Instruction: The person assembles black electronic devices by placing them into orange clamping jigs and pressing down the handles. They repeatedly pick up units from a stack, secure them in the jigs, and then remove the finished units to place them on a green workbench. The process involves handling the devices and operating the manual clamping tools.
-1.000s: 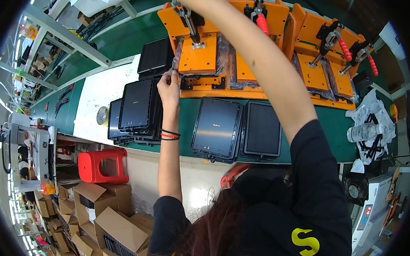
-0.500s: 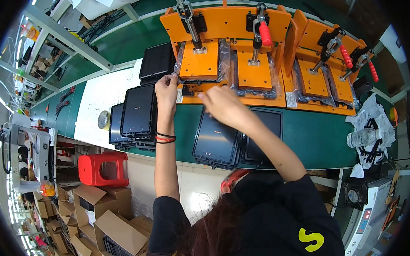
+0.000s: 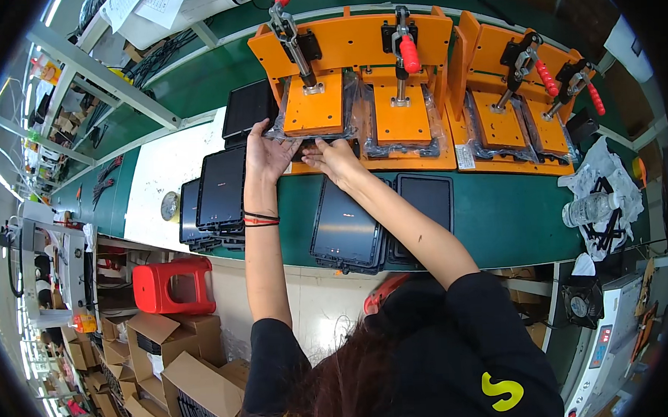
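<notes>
In front of me is an orange clamping fixture point(image 3: 348, 48) with toggle clamps pressing orange plates down. At its leftmost orange plate point(image 3: 313, 109), clear plastic film point(image 3: 352, 103) sticks out around a dark panel beneath. My left hand point(image 3: 267, 155) is palm up at that plate's front left corner, thumb raised and fingers stretched along the lower edge. My right hand point(image 3: 333, 161) reaches to the same front edge, fingers apart and slightly bent, tips partly under it. No held thing shows in either hand. Just below my right hand lies a stack of black rectangular panels point(image 3: 344, 221).
More black panels point(image 3: 221, 187) are stacked at the left, with another black panel point(image 3: 246, 112) behind. A second orange fixture point(image 3: 505, 123) stands on the right. Beyond it are a clear plastic bottle point(image 3: 586, 209) and crumpled white wrapping point(image 3: 614, 174). A red stool point(image 3: 175, 285) stands below the bench.
My left hand has gone from a pinch at the film to an open palm under the plate's edge. My right hand has moved left and forward to that edge. The view has shifted slightly.
</notes>
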`<state>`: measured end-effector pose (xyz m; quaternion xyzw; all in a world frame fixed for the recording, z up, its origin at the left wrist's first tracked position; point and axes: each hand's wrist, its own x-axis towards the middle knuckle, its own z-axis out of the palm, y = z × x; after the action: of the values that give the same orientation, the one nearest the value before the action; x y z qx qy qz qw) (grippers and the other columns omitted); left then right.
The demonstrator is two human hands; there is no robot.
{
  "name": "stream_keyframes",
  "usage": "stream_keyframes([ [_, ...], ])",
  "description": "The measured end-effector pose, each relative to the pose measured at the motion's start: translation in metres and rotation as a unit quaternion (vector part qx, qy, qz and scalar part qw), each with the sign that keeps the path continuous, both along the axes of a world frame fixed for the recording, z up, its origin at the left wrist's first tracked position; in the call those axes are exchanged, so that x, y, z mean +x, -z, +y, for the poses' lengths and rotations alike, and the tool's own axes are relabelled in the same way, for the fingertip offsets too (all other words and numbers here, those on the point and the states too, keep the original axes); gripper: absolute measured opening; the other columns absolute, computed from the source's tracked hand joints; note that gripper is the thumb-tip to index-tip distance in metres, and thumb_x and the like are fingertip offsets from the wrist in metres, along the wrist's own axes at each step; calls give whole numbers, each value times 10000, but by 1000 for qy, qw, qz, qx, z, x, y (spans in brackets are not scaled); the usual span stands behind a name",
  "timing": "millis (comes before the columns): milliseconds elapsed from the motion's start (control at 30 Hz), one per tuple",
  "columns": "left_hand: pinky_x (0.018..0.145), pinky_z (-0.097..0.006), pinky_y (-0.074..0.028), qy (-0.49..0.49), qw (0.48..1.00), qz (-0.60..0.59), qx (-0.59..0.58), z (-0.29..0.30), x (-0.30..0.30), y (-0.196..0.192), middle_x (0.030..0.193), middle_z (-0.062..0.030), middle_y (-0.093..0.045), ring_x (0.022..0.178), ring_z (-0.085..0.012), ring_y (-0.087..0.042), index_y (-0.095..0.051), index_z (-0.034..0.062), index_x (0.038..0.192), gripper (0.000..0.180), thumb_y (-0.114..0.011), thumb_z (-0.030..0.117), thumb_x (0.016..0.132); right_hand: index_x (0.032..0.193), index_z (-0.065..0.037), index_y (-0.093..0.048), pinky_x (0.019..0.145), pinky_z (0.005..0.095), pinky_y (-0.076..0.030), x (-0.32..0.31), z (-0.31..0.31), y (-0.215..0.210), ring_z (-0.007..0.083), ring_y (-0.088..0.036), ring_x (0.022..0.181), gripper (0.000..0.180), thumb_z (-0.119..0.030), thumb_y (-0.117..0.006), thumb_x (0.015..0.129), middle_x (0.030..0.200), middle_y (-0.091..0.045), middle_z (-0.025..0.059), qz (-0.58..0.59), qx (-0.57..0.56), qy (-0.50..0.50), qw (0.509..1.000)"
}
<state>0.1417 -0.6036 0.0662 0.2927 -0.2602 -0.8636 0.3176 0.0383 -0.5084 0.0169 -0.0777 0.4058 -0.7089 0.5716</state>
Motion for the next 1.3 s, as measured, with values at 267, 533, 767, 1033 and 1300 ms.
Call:
stream_keyframes([
  [267,1017,-503,-340,91,984,73,136,-17,3,-12,1370,-272,-343,1264,-376,-354,-214,-58,1369,692,-367,431,904,1035,129,-426,779,320,-567,-2,4,0,287,-616,855,181,-32,-430,950,974,-549,218,-118,28,31,992],
  [533,1044,-524,-295,195,972,55,119,-53,-4,-9,1343,-227,-434,1230,-372,-422,-378,-39,1298,683,-413,494,871,1031,135,-404,718,350,-592,-7,-5,-3,308,-622,832,165,6,-416,928,944,-550,222,-142,31,33,989],
  [767,1002,-476,-390,325,945,-2,39,-81,-25,-9,1224,-231,-550,1113,-354,-545,-454,-63,1239,685,-464,528,893,1038,133,-387,726,345,-595,-5,-3,-7,292,-626,827,171,2,-408,930,936,-554,216,-142,39,19,989],
  [1033,945,-425,-446,245,968,51,21,-96,-55,18,1200,-164,-589,1090,-318,-567,-517,53,1230,464,-547,381,904,1057,126,-416,718,355,-601,-4,-17,7,301,-637,857,189,-23,-366,952,980,-572,232,-250,69,20,966],
  [1300,924,-407,-461,106,990,64,-67,-95,-68,27,1088,-63,-603,1050,-271,-568,-532,102,1114,245,-554,174,881,1037,114,-429,739,352,-598,0,-11,-1,306,-642,858,169,-14,-375,942,989,-577,236,-244,89,41,965],
])
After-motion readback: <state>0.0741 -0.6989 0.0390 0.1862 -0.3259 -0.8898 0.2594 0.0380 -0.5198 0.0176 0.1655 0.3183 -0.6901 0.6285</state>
